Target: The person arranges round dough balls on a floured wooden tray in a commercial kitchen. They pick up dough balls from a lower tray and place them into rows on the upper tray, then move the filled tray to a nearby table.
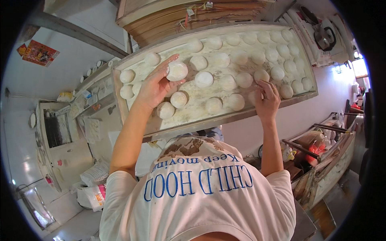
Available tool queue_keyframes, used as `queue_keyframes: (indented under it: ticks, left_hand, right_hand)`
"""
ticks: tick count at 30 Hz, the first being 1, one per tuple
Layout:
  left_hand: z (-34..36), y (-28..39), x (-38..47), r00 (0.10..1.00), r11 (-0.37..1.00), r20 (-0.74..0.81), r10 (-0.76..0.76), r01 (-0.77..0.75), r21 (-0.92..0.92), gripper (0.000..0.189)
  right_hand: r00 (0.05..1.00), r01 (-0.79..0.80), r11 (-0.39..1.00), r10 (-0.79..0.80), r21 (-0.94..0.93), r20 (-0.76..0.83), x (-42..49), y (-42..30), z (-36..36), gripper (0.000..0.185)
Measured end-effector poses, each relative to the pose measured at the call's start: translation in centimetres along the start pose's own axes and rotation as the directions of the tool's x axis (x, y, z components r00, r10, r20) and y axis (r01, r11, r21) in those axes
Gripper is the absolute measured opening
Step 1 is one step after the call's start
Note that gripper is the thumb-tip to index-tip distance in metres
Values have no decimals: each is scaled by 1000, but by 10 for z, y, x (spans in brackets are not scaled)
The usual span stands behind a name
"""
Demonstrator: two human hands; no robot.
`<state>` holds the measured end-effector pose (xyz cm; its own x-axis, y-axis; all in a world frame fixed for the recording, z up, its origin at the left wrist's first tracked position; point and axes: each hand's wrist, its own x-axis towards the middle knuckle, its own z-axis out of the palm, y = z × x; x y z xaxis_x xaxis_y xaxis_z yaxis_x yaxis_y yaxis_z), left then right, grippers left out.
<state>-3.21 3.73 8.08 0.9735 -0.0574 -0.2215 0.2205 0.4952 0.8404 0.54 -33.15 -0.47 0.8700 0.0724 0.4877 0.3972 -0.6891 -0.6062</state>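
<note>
My left hand [158,81] holds a round, white, floured dough ball [177,71] between thumb and fingers, above the left part of a shallow wooden tray [247,113]. Many similar dough balls stand in the tray on a floured surface, denser towards the right end. Two balls, one of them with a swirl mark [178,99], lie just right of my left wrist. My right hand [267,93] is over the tray's near right part, its fingertips at the lower edge of a dough ball [261,75]. Another ball [252,97] is partly hidden beside that palm.
Stacked wooden trays [169,21] with cables stand beyond the far edge. A metal kettle [324,37] sits on sacks at the upper right. A wooden-framed bin [328,162] with bags is at the lower right. A white cabinet [69,153] and a shelf stand at the left.
</note>
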Motion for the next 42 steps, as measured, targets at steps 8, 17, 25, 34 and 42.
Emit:
queue_keyframes:
  ticks: [8, 17, 25, 34, 42]
  left_hand:
    - [-57, -16, 70, 921, 115, 86, 379, -139, 984, 55]
    - [-66, -19, 96, 881, -3, 25, 472, -27, 1000, 56]
    - [-75, 3, 63, 820, 159, -88, 566, -3, 987, 48]
    - [-58, -23, 19, 896, -12, 147, 419, -156, 988, 40]
    - [-23, -27, 37, 906, 85, 23, 422, -64, 994, 39]
  right_hand:
    - [1000, -23, 997, 23, 71, -8, 5, -18, -2, 13]
    - [1000, 20, 999, -21, 49, 17, 6, -14, -4, 11]
    - [999, -36, 996, 35, 77, 11, 3, -17, -4, 11]
    - [998, -52, 995, 50, 86, 29, 3, -16, -2, 11]
    - [1000, -21, 999, 20, 37, 24, 5, -16, -6, 10]
